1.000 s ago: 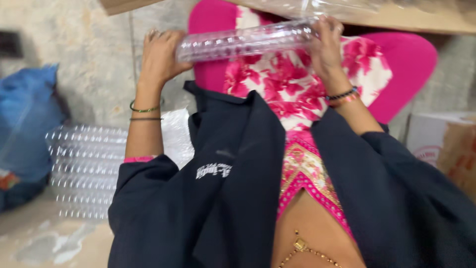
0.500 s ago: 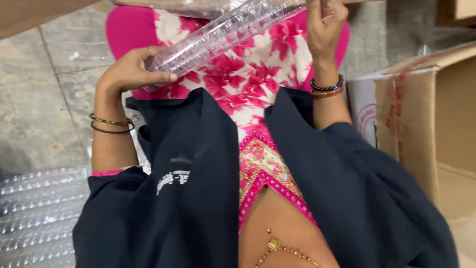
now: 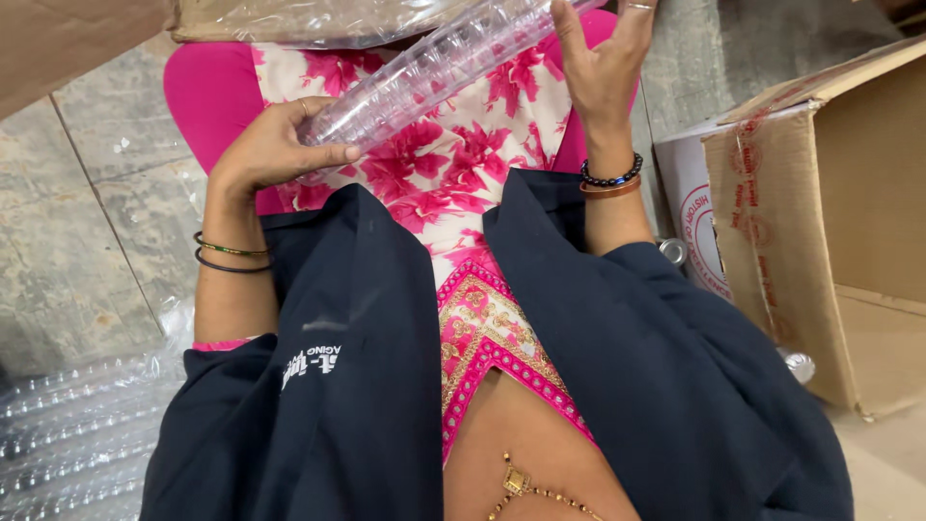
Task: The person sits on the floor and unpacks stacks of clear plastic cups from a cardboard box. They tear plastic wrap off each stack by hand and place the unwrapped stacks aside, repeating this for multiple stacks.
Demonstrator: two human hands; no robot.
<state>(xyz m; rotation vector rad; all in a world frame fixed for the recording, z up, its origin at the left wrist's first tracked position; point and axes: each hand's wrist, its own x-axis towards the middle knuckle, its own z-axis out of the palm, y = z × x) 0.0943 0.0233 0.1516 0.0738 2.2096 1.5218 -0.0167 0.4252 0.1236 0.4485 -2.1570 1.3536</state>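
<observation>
seated person seen from above, holding a long clear plastic stack of nested disposable cups slantwise over the lap. the left hand is curled around the lower end of the stack, thumb under and fingers over, pressed against the sleeve. the right hand stands with palm flat and fingers straight beside the upper part, touching its side rather than wrapping it; whether it bears any weight cannot be told. above the grip lies a crumpled clear plastic wrapper; to the right of the right wrist stands an open brown cardboard box; below and left of the left forearm lie more rows of clear stacked cups in plastic on the grey stone floor. judged from its look, the stack is light, thin-walled, slippery and easily crushed, and prone to bending mid-length; it is best held near both ends with gentle encircling pressure.
</observation>
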